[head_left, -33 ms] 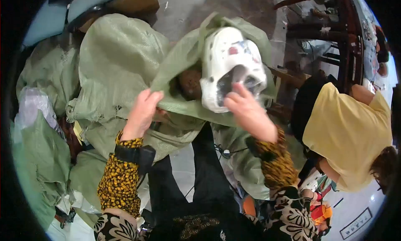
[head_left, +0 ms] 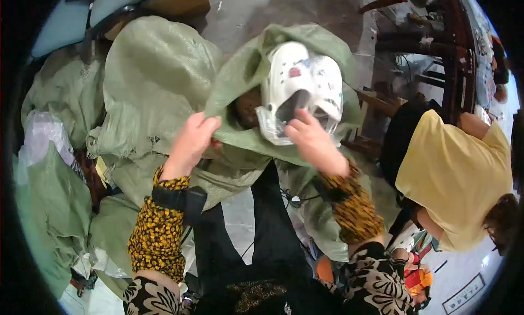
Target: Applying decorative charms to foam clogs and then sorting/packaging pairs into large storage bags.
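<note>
A pair of white clogs (head_left: 289, 75) with holes and small charms on the uppers lies at the mouth of a green woven sack (head_left: 234, 96). Clear plastic film shows around their near end. My right hand (head_left: 315, 140) is closed on the near side of the pair, its fingertips by the shoe openings. With my left hand (head_left: 191, 137) I pinch the near left part of the sack's rim. Inside the sack, left of the clogs, part of a brown thing (head_left: 247, 108) shows; the rest of the contents is hidden.
More green sacks (head_left: 153, 85) crowd the left side. A person in a yellow top (head_left: 450, 178) is close by on the right, with a dark wooden frame (head_left: 456, 58) beyond. At the far left stands a cardboard box (head_left: 183, 4). Black cables (head_left: 295, 197) lie on the floor near my legs.
The white clogs and my right hand have shifted slightly left. My left hand has moved a little right and away from me with the sack's rim, still holding it.
</note>
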The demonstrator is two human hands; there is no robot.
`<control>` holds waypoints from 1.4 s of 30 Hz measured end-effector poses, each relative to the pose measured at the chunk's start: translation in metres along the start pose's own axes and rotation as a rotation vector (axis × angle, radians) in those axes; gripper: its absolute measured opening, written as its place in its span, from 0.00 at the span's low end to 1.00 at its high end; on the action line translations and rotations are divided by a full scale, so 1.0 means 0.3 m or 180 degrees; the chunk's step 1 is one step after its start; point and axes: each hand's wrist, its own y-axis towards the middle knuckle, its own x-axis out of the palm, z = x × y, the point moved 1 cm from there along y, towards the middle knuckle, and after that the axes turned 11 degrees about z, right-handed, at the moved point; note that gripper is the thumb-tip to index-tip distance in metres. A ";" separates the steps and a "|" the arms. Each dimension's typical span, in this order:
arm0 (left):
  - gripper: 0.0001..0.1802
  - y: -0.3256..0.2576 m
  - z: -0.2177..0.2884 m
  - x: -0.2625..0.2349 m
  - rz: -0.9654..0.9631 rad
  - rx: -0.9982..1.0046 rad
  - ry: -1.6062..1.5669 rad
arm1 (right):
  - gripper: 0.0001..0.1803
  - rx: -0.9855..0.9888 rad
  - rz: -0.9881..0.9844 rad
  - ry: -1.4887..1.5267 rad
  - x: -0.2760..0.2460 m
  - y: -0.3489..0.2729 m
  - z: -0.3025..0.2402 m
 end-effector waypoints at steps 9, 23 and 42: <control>0.20 0.020 -0.190 0.019 0.0021 0.0585 0.0677 | 0.04 0.0558 -0.0130 0.1216 0.379 0.090 -0.130; 0.10 -0.149 -0.366 -0.163 0.1036 0.1605 0.0678 | 0.13 0.1749 -0.0147 0.1964 0.464 0.139 -0.148; 0.17 -0.206 -0.904 -0.757 0.0603 0.0824 0.3508 | 0.22 -0.0427 -0.1134 0.1568 0.977 0.786 -0.967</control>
